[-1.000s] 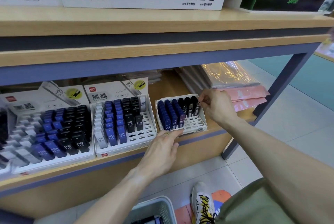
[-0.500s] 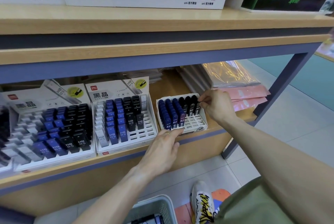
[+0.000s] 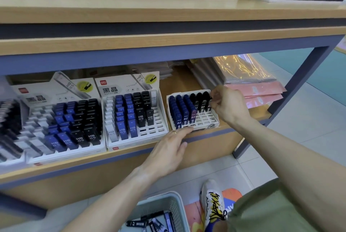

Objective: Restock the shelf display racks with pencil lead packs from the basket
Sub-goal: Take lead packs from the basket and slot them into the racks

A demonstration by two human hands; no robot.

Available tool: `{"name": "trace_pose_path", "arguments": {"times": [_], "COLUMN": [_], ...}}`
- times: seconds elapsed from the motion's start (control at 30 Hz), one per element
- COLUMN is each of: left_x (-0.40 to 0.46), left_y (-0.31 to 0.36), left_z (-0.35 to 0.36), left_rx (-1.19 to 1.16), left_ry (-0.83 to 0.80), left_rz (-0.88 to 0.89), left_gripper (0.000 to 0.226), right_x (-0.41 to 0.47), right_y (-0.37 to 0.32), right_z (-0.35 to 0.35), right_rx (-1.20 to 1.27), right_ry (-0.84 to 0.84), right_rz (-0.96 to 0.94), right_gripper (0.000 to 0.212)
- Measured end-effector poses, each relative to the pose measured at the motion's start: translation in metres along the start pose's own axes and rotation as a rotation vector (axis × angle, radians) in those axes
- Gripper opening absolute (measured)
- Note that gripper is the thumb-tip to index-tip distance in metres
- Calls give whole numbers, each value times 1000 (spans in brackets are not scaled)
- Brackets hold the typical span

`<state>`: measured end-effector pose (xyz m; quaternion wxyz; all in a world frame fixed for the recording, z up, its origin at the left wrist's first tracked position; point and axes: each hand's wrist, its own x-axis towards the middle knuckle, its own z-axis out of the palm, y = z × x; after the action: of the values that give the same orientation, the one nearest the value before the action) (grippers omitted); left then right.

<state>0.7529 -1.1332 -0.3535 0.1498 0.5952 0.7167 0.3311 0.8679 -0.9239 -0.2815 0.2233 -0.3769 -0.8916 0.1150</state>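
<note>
Fingers of right hand (image 3: 227,107) pinch black lead pack (image 3: 207,101), right of centre, over small rack (image 3: 194,119). Left hand (image 3: 173,142), fingers straight, braces rack. Seat pack upright. Basket (image 3: 159,211) bottom centre.

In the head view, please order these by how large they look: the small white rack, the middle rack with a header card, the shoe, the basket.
1. middle rack
2. small white rack
3. and 4. basket and shoe: both cut off and nearer the camera, so unranked.
</note>
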Motion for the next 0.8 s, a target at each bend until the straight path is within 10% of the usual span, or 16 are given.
{"name": "trace_pose_path", "arguments": {"times": [0.37, 0.8], "left_x": [-105, -225], "left_y": [-54, -156], "left_z": [-12, 100], "left_rx": [94, 21], "left_ry": [-97, -605], "left_rz": [-89, -818], "left_gripper": [39, 62], "right_x": [-153, -267], "right_y": [-74, -53], "right_z": [68, 259], "right_rx": [99, -5], "right_ry": [-730, -1230], "right_rz": [-255, 235], "right_gripper": [27, 47]}}
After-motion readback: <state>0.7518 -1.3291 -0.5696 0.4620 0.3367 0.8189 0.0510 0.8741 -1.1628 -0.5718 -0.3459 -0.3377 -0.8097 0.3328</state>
